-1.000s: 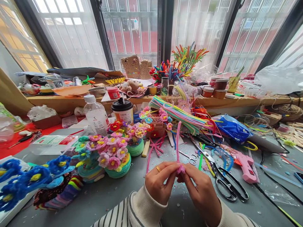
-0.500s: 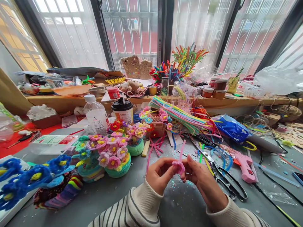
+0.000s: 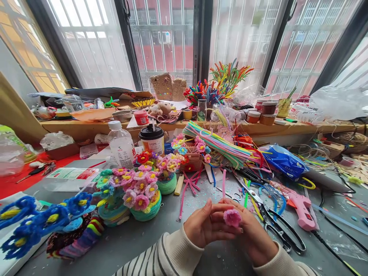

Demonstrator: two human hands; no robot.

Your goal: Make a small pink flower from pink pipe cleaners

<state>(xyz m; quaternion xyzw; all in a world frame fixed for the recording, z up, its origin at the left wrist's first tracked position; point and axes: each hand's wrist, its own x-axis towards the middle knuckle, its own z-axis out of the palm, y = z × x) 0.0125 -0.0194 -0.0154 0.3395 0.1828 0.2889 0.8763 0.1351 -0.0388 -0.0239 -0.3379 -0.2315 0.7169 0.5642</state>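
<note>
A small pink pipe-cleaner flower point(image 3: 232, 217) lies at the fingers of both hands, its face turned up toward the camera. My left hand point(image 3: 208, 226) is palm up beneath and beside it, fingers extended and apart. On the other side my right hand point(image 3: 253, 232) curls round the flower, its fingertips partly hidden. A straight pink stem point(image 3: 224, 183) rises behind the fingers. Pink pipe-cleaner strips point(image 3: 191, 184) lie beyond my left hand. Black-handled scissors point(image 3: 283, 228) rest to the right of my right hand.
Pots of pipe-cleaner flowers point(image 3: 146, 207) stand at left, with blue flowers point(image 3: 53, 217) nearer. A bottle point(image 3: 120, 143) and a lidded cup point(image 3: 151, 140) are behind them. Pastel pipe cleaners point(image 3: 218, 142) lie at the back, and a pink glue gun point(image 3: 301, 209) with its cord lies at right.
The flower has turned from side-on to face the camera. My left hand has opened out under it, and both hands sit slightly further right and lower. The whole view has shifted slightly.
</note>
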